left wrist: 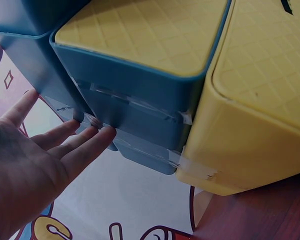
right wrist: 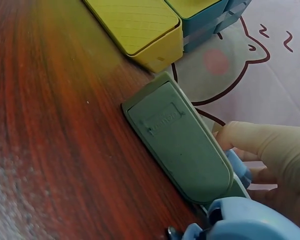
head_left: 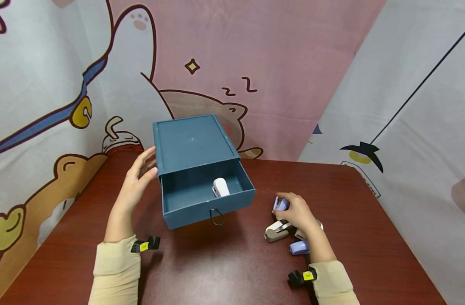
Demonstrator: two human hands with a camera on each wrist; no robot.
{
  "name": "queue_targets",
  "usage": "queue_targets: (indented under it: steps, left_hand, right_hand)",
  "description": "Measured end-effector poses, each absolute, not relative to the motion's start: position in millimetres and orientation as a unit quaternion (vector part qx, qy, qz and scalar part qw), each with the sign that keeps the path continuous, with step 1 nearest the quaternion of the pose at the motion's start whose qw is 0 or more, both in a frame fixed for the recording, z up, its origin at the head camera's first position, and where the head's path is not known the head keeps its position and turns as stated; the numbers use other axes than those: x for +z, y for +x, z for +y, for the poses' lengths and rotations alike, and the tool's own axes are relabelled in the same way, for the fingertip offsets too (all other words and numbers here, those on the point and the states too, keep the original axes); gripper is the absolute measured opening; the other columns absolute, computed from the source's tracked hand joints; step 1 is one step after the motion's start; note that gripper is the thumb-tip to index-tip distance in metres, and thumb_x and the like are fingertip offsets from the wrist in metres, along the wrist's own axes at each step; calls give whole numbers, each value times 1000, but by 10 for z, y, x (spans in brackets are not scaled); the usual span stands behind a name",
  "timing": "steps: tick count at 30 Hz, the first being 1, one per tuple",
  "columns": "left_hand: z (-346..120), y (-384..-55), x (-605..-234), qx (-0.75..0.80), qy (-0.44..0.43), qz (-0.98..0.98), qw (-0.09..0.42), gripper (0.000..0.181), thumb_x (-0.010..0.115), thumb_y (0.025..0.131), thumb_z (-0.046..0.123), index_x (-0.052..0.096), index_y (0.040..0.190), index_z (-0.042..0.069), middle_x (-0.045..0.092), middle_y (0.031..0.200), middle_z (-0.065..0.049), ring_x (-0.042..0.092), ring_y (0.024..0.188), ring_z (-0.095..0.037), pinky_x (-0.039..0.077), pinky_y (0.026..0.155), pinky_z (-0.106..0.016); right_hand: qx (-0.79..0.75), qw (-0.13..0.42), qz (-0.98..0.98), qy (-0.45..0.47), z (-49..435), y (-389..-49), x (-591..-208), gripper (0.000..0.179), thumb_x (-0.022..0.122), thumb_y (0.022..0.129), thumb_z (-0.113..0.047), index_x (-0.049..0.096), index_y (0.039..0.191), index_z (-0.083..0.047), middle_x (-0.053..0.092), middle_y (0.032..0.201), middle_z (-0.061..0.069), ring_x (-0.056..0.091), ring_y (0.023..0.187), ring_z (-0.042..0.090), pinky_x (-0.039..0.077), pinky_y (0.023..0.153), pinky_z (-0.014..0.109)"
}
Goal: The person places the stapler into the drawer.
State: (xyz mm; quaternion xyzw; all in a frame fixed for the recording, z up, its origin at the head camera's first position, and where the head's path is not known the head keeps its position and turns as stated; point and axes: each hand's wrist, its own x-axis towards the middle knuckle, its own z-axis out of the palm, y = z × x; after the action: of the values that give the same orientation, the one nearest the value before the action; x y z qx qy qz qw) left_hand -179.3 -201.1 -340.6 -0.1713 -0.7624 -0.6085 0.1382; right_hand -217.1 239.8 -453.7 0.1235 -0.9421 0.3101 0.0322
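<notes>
In the head view, a blue drawer box (head_left: 192, 142) has its drawer (head_left: 186, 199) pulled out, with a white stapler (head_left: 221, 187) lying inside. My left hand (head_left: 138, 178) is at the box's left side, fingers extended; the left wrist view shows its fingertips against or very near the blue side (left wrist: 140, 105). Thumb and fingers of my right hand (head_left: 299, 212) pinch a lavender-blue stapler (head_left: 282, 204), mostly hidden by fingers in the right wrist view. Around that hand lie a beige and grey-green stapler (head_left: 276, 233), another lavender stapler (head_left: 299, 247) and a partly covered pale one (head_left: 300, 234).
Both wrist views show yellow textured panels (right wrist: 140, 25) beside blue ones, with clear tape on the blue sides. A ring pull (head_left: 217, 217) hangs from the drawer front. Behind the brown table (head_left: 224, 267) hangs a cartoon-printed cloth (head_left: 278, 76).
</notes>
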Motion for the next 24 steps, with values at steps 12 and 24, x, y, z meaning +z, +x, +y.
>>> queue_targets:
  steps: [12, 24]
  left_hand:
    - [-2017, -1804, -3419, -613, -173, -759, 138, 51, 45, 92, 6, 28, 140, 7, 33, 136, -20, 33, 122, -39, 39, 84, -17]
    - [-2013, -1791, -3407, -613, -174, -758, 137, 51, 45, 92, 5, 28, 141, 8, 32, 136, -20, 34, 122, -37, 39, 84, -17]
  right_hand:
    - [312, 88, -935, 140, 2387, -2147, -4415, 59, 77, 66, -24, 58, 119, -6, 58, 108, 10, 49, 94, 25, 39, 75, 39]
    - [346, 129, -916, 154, 2296, -2055, -4194, 56, 78, 66, -21, 59, 118, -13, 57, 107, 3, 48, 95, 20, 41, 72, 37]
